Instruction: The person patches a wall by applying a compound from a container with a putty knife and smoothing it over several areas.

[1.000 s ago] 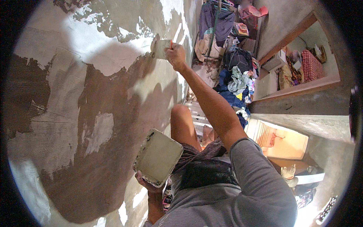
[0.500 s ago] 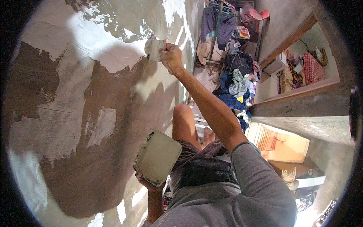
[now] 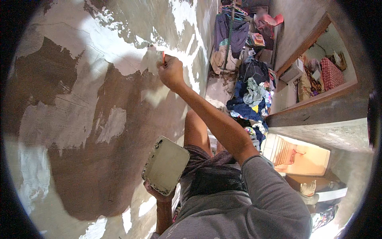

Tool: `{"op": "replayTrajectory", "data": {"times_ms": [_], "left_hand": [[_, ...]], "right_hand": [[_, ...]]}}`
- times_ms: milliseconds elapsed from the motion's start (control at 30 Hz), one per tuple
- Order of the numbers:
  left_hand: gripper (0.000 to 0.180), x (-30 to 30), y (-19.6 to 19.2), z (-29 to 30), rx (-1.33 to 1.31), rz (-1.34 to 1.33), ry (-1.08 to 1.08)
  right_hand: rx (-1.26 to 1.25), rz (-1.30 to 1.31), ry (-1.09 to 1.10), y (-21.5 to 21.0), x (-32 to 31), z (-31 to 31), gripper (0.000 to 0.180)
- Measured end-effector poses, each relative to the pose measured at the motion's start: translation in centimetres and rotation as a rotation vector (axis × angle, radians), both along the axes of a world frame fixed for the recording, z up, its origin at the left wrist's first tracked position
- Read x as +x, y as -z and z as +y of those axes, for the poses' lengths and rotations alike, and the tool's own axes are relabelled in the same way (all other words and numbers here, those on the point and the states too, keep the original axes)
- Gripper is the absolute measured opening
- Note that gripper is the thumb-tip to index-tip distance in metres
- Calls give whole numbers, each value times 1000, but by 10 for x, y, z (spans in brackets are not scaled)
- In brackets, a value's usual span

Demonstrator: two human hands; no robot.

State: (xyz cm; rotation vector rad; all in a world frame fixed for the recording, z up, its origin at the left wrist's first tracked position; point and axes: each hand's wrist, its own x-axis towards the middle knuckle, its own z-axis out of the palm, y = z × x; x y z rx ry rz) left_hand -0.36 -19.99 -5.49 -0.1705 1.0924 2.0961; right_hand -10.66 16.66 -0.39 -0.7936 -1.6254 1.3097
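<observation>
The left hand [image 3: 160, 193] grips a shallow tray [image 3: 166, 165] by its lower edge, its pale inside either bare or coated, I cannot tell which, while the right hand's [image 3: 171, 73] fingers close around an orange-edged scraper [image 3: 158, 58], whose blade extends left from them at the patchy wall [image 3: 107, 179].

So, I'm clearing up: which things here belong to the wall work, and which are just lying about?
Wall work:
- flat-bladed tool, in right hand, at the wall
- pale tray, in left hand

Apparently lying about:
- heap of clothes
- red-checked cloth
</observation>
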Motion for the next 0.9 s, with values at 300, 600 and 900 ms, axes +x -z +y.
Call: {"op": "replayTrajectory", "data": {"times_ms": [300,600,900], "left_hand": [[81,1,7,4,-203,399,73],[72,-12,-5,43,118,21,75],[75,-8,-26,77,344,-129,199]], "right_hand": [[-620,297,-482,20,97,-70,13],[-340,256,-417,26,189,-83,13],[-131,164,-292,21,220,-81,15]]}}
